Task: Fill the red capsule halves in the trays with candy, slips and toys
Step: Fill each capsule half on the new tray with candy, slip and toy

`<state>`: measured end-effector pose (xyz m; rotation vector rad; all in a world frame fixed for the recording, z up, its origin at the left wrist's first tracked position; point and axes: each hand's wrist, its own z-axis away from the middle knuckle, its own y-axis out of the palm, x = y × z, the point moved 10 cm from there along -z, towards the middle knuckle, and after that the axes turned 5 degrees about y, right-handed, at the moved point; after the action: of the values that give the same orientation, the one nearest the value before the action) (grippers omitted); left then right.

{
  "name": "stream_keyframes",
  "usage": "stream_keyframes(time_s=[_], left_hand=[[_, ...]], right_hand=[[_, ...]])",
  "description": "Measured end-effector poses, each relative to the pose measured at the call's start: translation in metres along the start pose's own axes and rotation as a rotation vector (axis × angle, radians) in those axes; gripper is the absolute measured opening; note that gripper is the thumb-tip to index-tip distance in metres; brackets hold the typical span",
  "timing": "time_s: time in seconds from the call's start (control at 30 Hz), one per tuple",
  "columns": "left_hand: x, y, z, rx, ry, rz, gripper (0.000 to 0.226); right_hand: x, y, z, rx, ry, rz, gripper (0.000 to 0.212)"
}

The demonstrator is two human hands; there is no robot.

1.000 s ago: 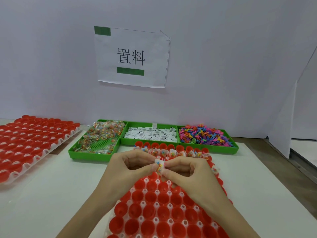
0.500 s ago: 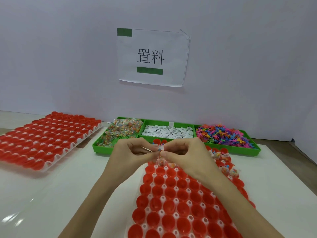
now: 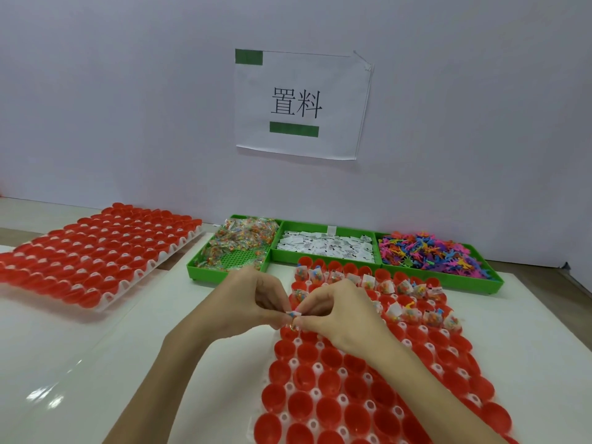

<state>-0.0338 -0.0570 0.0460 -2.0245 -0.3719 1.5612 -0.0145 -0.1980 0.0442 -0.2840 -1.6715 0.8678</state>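
Observation:
A white tray of open red capsule halves [image 3: 339,389] lies in front of me. Its two far rows hold candy packets, slips and toys; the nearer halves look empty. My left hand [image 3: 246,299] and my right hand [image 3: 333,309] meet over the tray's left side, just past the second row. Together they pinch a small candy packet with a white slip [image 3: 293,314] between their fingertips. What sits under the fingers is hidden.
Three green bins stand along the wall: candy packets [image 3: 237,248], white slips [image 3: 323,246] and coloured plastic toys [image 3: 429,254]. A second tray of red capsule halves [image 3: 96,261] lies at the left. A paper sign [image 3: 301,104] hangs on the white wall.
Both hands have come down together with the small bundle, closer to the tray's left side. My head has turned left, shifting the bins and trays rightward in view.

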Motion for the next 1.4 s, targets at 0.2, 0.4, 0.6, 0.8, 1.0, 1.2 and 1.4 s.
stream_keyframes(time_s=[0.2,0.4,0.6,0.8,1.0,1.2,1.4], left_hand=[[0.004,0.002,0.0,0.036,-0.011,-0.03,0.012],[0.005,0.003,-0.001,0.043,0.004,-0.124,0.01],[0.008,0.005,-0.001,0.051,-0.008,-0.164,0.011],[0.005,0.007,-0.002,0.058,-0.005,-0.245,0.016],[0.003,0.009,-0.002,0.058,0.009,-0.267,0.012],[0.009,0.01,0.0,0.105,-0.01,-0.29,0.01],[0.004,0.014,-0.003,0.083,0.015,-0.354,0.006]], right_hand=[[0.002,0.004,0.002,-0.034,-0.009,0.023,0.006],[0.005,0.013,0.002,-0.06,-0.03,0.097,0.006],[0.01,0.019,0.003,-0.095,-0.084,0.18,0.016],[0.017,0.026,0.007,-0.094,-0.147,0.283,0.016],[0.02,0.025,0.004,-0.042,-0.148,0.332,0.008],[0.021,0.028,0.0,-0.048,-0.149,0.363,0.01],[0.016,0.021,0.0,-0.038,-0.143,0.284,0.005]])
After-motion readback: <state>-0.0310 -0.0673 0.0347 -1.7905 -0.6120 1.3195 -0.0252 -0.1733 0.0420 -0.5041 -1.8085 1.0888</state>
